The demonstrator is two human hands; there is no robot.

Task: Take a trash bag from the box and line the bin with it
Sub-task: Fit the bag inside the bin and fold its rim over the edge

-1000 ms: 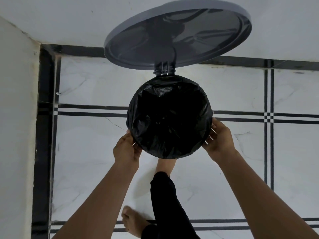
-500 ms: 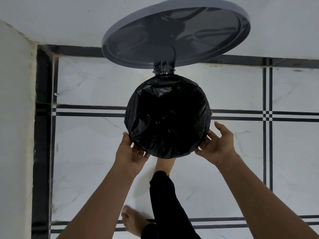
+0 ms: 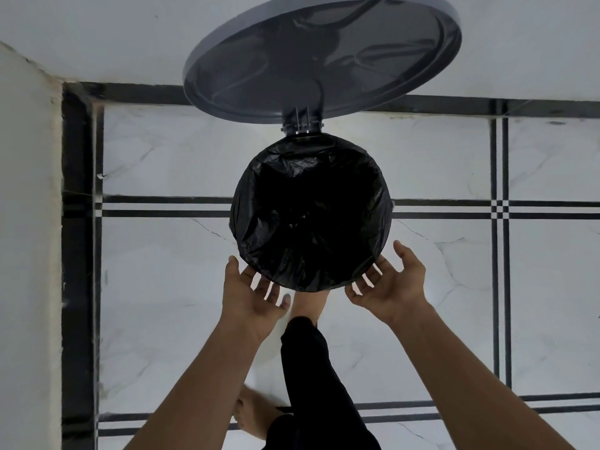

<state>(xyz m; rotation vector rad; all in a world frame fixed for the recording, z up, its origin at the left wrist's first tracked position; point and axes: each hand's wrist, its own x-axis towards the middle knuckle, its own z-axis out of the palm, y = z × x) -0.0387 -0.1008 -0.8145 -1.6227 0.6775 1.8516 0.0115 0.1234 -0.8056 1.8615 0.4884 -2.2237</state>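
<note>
My left hand (image 3: 251,295) sits under the near-left edge of the bin, palm up, fingers spread and nearly straight; they reach toward the folded-over plastic but pinch nothing, and I cannot tell whether the tips actually touch it. In the middle, the black trash bag (image 3: 311,216) is already down inside the pedal bin (image 3: 392,206), its mouth turned out over the rim all the way round as far as I can see, with the grey lid (image 3: 324,56) standing open behind. My foot (image 3: 310,302) is at the bin's base, likely on the pedal. My right hand (image 3: 388,285) mirrors the left at the near-right edge, open and holding nothing. I judge the lining essentially done; what remains is lowering the lid. The box is not in view.
</note>
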